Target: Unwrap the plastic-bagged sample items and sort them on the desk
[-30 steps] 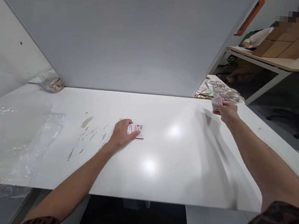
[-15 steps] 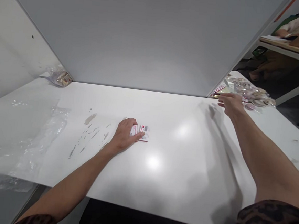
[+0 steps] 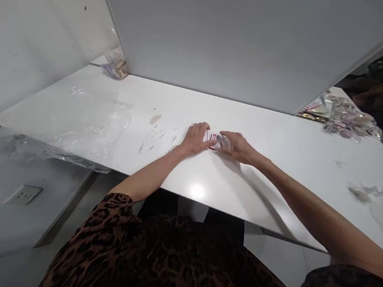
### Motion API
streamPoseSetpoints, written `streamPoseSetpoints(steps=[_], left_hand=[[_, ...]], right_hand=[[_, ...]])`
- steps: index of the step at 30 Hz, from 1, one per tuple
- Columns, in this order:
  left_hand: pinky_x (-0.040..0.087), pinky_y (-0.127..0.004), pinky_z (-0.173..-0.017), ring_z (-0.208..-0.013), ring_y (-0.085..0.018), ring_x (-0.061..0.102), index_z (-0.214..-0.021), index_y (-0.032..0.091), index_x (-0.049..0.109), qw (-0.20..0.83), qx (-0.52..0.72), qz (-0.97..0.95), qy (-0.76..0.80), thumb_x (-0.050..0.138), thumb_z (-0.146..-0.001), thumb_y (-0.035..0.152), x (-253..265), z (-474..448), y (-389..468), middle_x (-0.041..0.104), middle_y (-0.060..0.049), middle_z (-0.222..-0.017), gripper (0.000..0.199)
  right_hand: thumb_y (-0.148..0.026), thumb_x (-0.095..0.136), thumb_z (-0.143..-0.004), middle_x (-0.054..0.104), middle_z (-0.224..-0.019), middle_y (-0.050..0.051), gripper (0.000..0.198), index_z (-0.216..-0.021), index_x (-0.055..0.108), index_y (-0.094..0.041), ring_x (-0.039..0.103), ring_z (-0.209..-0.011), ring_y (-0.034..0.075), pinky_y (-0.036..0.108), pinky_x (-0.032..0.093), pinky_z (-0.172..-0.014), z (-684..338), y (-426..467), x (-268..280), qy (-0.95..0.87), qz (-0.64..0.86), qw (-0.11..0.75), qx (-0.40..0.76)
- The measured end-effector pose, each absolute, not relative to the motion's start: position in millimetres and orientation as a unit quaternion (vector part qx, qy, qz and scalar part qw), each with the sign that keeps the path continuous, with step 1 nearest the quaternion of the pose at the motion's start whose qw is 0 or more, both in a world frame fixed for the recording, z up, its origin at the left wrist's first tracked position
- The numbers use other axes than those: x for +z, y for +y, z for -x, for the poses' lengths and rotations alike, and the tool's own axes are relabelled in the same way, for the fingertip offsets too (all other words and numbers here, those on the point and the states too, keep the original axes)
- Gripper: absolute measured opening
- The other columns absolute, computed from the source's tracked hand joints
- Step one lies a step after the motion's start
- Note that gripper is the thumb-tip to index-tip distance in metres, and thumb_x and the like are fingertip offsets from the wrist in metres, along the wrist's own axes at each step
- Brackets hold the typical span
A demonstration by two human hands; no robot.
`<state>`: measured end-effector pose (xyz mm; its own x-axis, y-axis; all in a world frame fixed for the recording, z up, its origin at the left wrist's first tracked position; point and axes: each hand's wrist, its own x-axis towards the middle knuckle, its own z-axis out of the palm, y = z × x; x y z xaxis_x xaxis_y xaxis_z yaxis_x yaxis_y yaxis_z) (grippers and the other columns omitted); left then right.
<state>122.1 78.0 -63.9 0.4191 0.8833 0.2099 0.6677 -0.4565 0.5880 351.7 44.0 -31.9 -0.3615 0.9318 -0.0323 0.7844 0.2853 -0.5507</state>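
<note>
My left hand (image 3: 194, 137) rests on the white table, its fingers and thumb bent around a small white card with red print (image 3: 206, 136). Its thumb reaches across to a second red-and-white printed card (image 3: 213, 137) alongside. From the right, my right hand (image 3: 240, 148) meets it, with thumb and fingers closed on a small clear plastic packet (image 3: 224, 141). The packet overlaps the right part of the second card. What is inside the packet is too small to make out.
A grey panel (image 3: 219, 44) stands along the table's back edge. Clear plastic sheeting (image 3: 80, 121) covers the left end. A bagged bundle (image 3: 117, 67) sits at the back left corner. Several clear packets (image 3: 352, 118) are piled at the back right, beside flat printed packs (image 3: 316, 109).
My right hand has come from the pile at the back right to the cards, bringing a clear packet. My left hand stays at the cards. The view has turned and tilted down.
</note>
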Motion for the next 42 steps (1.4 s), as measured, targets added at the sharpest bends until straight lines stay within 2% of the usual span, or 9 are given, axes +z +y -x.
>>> streamPoseSetpoints(steps=[4, 9, 13, 15, 20, 26, 31, 36, 42], left_hand=[[0.049, -0.04, -0.099, -0.113, -0.027, 0.06, -0.123, 0.022, 0.055, 0.245, 0.304, -0.804, 0.449, 0.075, -0.095, 0.044, -68.7, -120.9, 80.5, 0.062, -0.01, -0.128, 0.04], [0.049, -0.039, -0.108, -0.119, -0.023, 0.059, -0.119, 0.022, 0.055, 0.315, 0.364, -0.754, 0.446, 0.06, -0.102, 0.028, -66.6, -123.2, 88.1, 0.061, -0.011, -0.131, 0.019], [0.048, -0.039, -0.113, -0.122, -0.022, 0.059, -0.122, 0.022, 0.055, 0.352, 0.399, -0.716, 0.453, 0.049, -0.101, 0.017, -61.5, -125.4, 90.7, 0.059, -0.012, -0.136, 0.022], [0.049, -0.04, -0.113, -0.12, -0.021, 0.06, -0.122, 0.023, 0.056, 0.371, 0.41, -0.698, 0.455, 0.046, -0.1, 0.015, -60.5, -126.6, 91.0, 0.059, -0.012, -0.136, 0.025], [0.055, -0.039, -0.1, -0.095, -0.017, 0.063, -0.125, 0.024, 0.053, 0.492, 0.435, -0.604, 0.452, 0.041, -0.103, 0.018, -59.7, -131.2, 89.2, 0.063, -0.006, -0.11, 0.026], [0.054, -0.031, -0.075, -0.072, -0.014, 0.059, -0.131, 0.025, 0.045, 0.691, 0.414, -0.483, 0.343, 0.04, -0.11, 0.035, -50.5, -129.7, 80.0, 0.061, -0.001, -0.092, 0.024], [0.061, -0.034, -0.089, -0.1, -0.019, 0.07, -0.147, 0.025, 0.044, 0.715, 0.392, -0.495, 0.302, 0.042, -0.111, 0.051, -48.0, -126.4, 74.7, 0.063, -0.012, -0.12, 0.045], [0.061, -0.039, -0.102, -0.126, -0.025, 0.067, -0.164, 0.025, 0.032, 0.692, 0.303, -0.579, 0.308, 0.044, -0.106, 0.069, -51.8, -125.8, 69.7, 0.051, -0.02, -0.154, 0.074], [0.061, -0.045, -0.107, -0.136, -0.029, 0.066, -0.172, 0.035, 0.025, 0.724, 0.237, -0.599, 0.246, 0.053, -0.099, 0.077, -52.1, -128.5, 63.4, 0.043, -0.018, -0.169, 0.089]], right_hand=[[-0.05, 0.076, -0.089, 0.063, -0.145, 0.019, 0.067, -0.146, 0.061, -0.019, 0.05, -0.141, 0.043, 0.059, 0.041, -0.117, -323.2, 56.2, -30.8, -0.783, 0.572, 0.092, 0.225], [-0.047, 0.099, -0.056, 0.068, -0.126, 0.016, 0.099, -0.142, 0.061, -0.015, 0.064, -0.113, 0.033, 0.041, 0.055, -0.091, -316.9, 55.4, -21.7, -0.672, 0.646, 0.154, 0.329], [-0.052, 0.103, -0.046, 0.067, -0.084, 0.004, 0.068, -0.093, 0.071, -0.016, 0.055, -0.074, 0.016, 0.029, 0.045, -0.065, -324.5, 40.5, -13.6, -0.587, 0.628, 0.22, 0.462], [-0.06, 0.103, -0.044, 0.062, -0.073, 0.002, 0.064, -0.076, 0.067, -0.017, 0.047, -0.066, 0.011, 0.028, 0.038, -0.058, -327.0, 33.2, -9.7, -0.574, 0.605, 0.268, 0.482], [-0.07, 0.101, -0.048, 0.067, -0.077, 0.004, 0.07, -0.081, 0.07, -0.017, 0.052, -0.063, 0.011, 0.028, 0.043, -0.058, -314.1, 24.4, -7.3, -0.551, 0.551, 0.393, 0.488], [-0.068, 0.104, -0.038, 0.062, -0.07, 0.001, 0.079, -0.082, 0.058, -0.021, 0.057, -0.063, 0.014, 0.03, 0.046, -0.059, -284.7, 30.4, -17.9, -0.513, 0.594, 0.429, 0.448], [-0.071, 0.1, -0.049, 0.061, -0.072, 0.001, 0.074, -0.086, 0.061, -0.02, 0.05, -0.061, 0.012, 0.029, 0.039, -0.055, -282.5, 26.6, -19.4, -0.531, 0.606, 0.375, 0.459], [-0.071, 0.098, -0.052, 0.059, -0.066, 0.0, 0.066, -0.075, 0.063, -0.02, 0.042, -0.057, 0.01, 0.028, 0.029, -0.053, -301.7, 13.0, -20.2, -0.527, 0.601, 0.356, 0.485], [-0.058, 0.103, -0.053, 0.069, -0.074, -0.001, 0.061, -0.088, 0.066, -0.023, 0.055, -0.067, 0.014, 0.029, 0.04, -0.062, -315.3, 0.8, -24.1, -0.482, 0.574, 0.372, 0.547]])
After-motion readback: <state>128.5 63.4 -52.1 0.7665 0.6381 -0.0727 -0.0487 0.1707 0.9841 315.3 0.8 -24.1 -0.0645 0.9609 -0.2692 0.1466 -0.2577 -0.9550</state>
